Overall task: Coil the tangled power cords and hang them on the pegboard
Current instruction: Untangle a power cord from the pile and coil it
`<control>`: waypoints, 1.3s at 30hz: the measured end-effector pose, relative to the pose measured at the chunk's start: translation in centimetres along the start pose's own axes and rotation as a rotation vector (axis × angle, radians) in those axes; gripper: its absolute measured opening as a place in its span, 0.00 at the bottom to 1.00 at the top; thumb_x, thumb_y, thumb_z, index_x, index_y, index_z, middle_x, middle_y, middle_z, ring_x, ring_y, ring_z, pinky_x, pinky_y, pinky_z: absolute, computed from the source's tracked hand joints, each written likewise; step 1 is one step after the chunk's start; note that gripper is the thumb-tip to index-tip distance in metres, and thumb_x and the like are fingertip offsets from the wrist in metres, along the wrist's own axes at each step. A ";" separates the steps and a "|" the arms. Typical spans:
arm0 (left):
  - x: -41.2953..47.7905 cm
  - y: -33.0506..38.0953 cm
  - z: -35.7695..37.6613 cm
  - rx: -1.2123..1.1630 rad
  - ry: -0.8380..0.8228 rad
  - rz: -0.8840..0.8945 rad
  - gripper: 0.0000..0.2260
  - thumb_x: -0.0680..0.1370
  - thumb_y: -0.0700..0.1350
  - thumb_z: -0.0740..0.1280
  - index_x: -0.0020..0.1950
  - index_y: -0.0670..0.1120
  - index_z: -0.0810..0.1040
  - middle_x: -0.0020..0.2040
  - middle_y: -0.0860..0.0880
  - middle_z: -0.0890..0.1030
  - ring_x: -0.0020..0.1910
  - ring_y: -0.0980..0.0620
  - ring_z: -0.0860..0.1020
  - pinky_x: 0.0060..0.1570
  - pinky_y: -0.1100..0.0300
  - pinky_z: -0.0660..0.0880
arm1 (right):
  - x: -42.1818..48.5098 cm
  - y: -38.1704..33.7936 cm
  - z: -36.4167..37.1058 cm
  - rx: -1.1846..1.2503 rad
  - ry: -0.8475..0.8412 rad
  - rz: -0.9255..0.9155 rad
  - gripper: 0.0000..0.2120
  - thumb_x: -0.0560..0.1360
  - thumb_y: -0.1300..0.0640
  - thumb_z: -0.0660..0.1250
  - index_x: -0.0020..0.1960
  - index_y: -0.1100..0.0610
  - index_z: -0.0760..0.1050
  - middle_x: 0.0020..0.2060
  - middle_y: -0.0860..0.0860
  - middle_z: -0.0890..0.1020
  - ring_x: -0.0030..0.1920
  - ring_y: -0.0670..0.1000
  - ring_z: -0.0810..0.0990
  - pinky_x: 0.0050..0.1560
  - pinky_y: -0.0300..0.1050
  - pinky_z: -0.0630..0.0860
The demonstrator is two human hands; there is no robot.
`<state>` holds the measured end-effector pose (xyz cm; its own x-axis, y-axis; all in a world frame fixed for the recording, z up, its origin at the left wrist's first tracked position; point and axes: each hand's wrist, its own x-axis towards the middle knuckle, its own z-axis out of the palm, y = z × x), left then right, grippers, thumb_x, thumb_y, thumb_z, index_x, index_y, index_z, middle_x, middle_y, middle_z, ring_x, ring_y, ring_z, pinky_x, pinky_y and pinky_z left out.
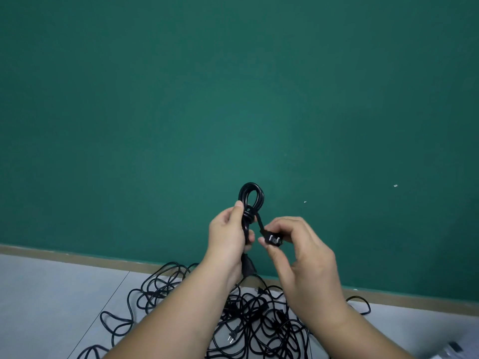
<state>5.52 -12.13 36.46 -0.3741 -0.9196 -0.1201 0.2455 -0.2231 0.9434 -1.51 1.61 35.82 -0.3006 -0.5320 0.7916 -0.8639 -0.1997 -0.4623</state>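
Note:
My left hand (230, 234) grips a coiled black power cord (251, 196) held upright in front of the green wall; its top loop stands above my fingers and a connector end hangs below my palm. My right hand (298, 244) pinches the cord's plug (272, 240), whose metal prongs show, just right of the coil. A short length of cord runs from the plug up to the wrapped middle of the coil. A tangle of black cords (259, 314) lies on the floor beneath my arms. No pegboard is in view.
A green wall (233, 99) fills most of the view, with two small pale marks at the right. A tan baseboard (77, 257) runs along its foot above grey floor tiles (51, 294). A blurred dark object (455, 347) sits at the bottom right corner.

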 end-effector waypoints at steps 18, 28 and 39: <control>-1.4 -0.1 0.3 -0.144 -0.182 -0.024 0.13 0.88 0.52 0.59 0.62 0.43 0.72 0.44 0.44 0.86 0.43 0.46 0.87 0.44 0.52 0.83 | -1.8 3.9 1.5 -0.304 -0.411 -0.032 0.25 0.72 0.58 0.79 0.66 0.45 0.81 0.69 0.37 0.77 0.69 0.45 0.75 0.62 0.48 0.81; -2.4 -1.2 2.0 0.170 -0.302 0.199 0.11 0.81 0.50 0.74 0.60 0.50 0.79 0.39 0.55 0.82 0.37 0.55 0.77 0.39 0.61 0.75 | 1.1 4.7 -4.1 -0.110 -0.242 0.392 0.15 0.80 0.63 0.68 0.49 0.43 0.85 0.46 0.35 0.85 0.48 0.40 0.84 0.53 0.47 0.82; -6.1 -5.9 5.6 0.393 -0.699 0.200 0.10 0.82 0.49 0.70 0.60 0.51 0.73 0.37 0.54 0.80 0.35 0.53 0.78 0.41 0.55 0.74 | 2.1 5.7 -9.3 -0.202 -0.279 0.513 0.19 0.81 0.32 0.54 0.50 0.42 0.77 0.34 0.44 0.82 0.38 0.44 0.79 0.42 0.47 0.76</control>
<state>1.30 -3.39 33.33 -0.8584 -0.4878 0.1590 0.0839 0.1723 0.9815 -10.83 7.02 38.60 -0.6045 -0.7195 0.3419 -0.7051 0.2836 -0.6499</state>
